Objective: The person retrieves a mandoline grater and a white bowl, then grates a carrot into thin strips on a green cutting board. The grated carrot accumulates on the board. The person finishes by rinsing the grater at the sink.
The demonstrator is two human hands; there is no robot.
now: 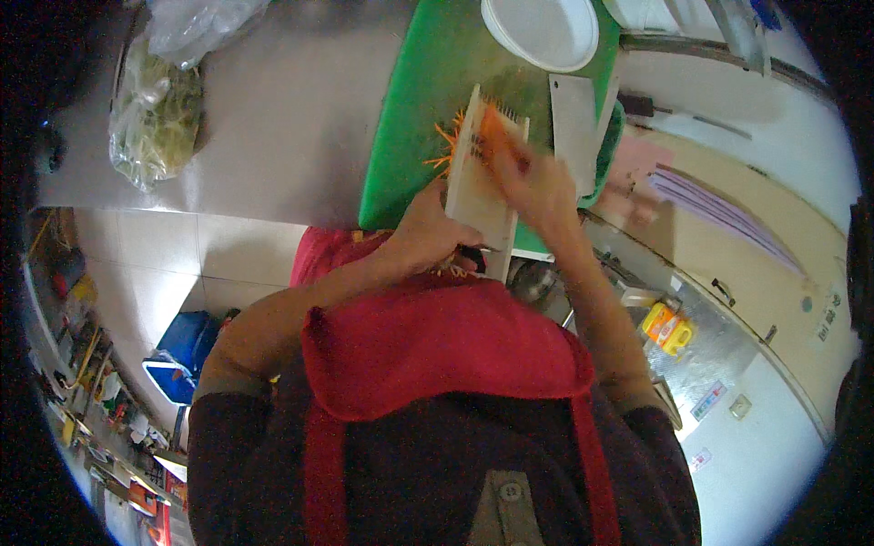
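Observation:
A pale mandoline slicer (481, 184) with a row of fine teeth slants over a green cutting board (396, 150). My left hand (437, 225) grips its lower end, close to my red apron. In my right hand (536, 184), slightly blurred, is an orange carrot piece (495, 130), pressed on the slicer's face near the teeth. Orange shreds (447, 147) stick out at the slicer's left side over the board. A cleaver (573, 130) lies flat on the board's right part, its blade near my right hand. Beyond it stands a round white container (543, 31).
Clear plastic bags of greenish vegetables (157, 123) lie on the metal counter (287, 109) to the left. A green basket (608, 157) sits beside the board's right edge. At lower left is a blue bin (181, 355); a yellow bottle (668, 329) stands at right.

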